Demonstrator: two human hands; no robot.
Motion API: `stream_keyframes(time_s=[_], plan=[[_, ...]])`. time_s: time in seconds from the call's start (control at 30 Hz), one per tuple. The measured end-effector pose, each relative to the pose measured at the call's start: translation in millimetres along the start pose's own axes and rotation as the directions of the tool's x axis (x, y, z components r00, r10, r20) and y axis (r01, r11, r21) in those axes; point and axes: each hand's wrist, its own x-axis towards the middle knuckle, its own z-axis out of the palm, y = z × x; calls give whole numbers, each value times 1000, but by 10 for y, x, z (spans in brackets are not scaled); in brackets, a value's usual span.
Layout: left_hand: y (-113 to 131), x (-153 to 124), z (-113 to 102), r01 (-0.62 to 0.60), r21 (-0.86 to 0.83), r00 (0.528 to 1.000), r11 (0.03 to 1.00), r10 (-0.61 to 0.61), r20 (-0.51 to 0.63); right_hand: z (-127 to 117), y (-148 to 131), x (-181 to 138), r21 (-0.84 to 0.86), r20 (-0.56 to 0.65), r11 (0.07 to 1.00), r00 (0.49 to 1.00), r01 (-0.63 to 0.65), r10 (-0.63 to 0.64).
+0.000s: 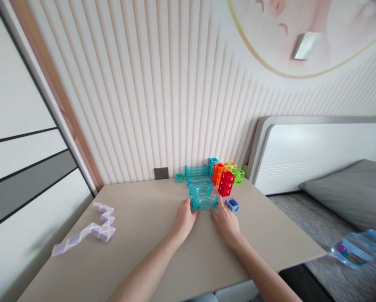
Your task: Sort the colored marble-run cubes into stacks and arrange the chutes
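Both my hands rest on a beige table (150,260) and grip one teal curved track piece (204,203) between them. My left hand (184,218) pinches its left end and my right hand (226,220) pinches its right end. Behind it lie more teal track pieces (200,184). A red cube tower (226,183) stands just behind my right hand, with a small blue cube (232,204) beside my right fingers. Orange (218,173), teal (212,165), yellow (230,166) and green (238,175) cubes stand against the wall.
A lilac folding snake puzzle (95,228) lies on the table's left part. A small teal piece (179,178) and a wall socket (161,173) are at the back. A bed with a grey pillow (348,188) is on the right; a water bottle (357,248) lies past the table edge.
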Motion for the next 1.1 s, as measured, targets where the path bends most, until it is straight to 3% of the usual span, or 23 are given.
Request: stream_keyframes(time_s=[0.23,0.33,0.43,0.5,0.57,0.67,0.77,0.87,0.93,1.1], plan=[[-10,-72,-42,-60,38,998,997,60,11,-59,-13,-153,-83,-84,996,995,38,-45],[-99,-162,-239,-118,66,993,991,118,11,-94,-62,-283,-107,-155,992,984,69,-85],[-335,-264,-679,-192,135,981,972,195,-3,-110,-192,-414,-103,-173,980,967,170,-186],[-589,-321,-1082,-243,293,965,925,261,-24,-97,-318,-485,-92,-149,960,949,266,-278],[-897,-370,-1510,-196,360,971,912,231,-56,-59,-461,-531,-71,-121,927,920,367,-373],[-1362,-457,-2081,-32,599,988,800,116,-103,38,-687,-554,-33,-86,865,861,500,-501],[-1687,-586,-2454,117,677,992,727,-56,-112,148,-904,-555,-8,-40,793,792,610,-609],[-1821,-710,-2606,246,667,966,704,-231,-113,226,-1080,-576,4,3,720,720,694,-694],[-1838,-755,-2617,270,643,954,717,-287,-80,250,-1168,-594,4,28,688,687,726,-726],[-1761,-708,-2480,262,555,952,790,-304,-17,231,-1383,-441,-53,76,678,680,733,-730]])
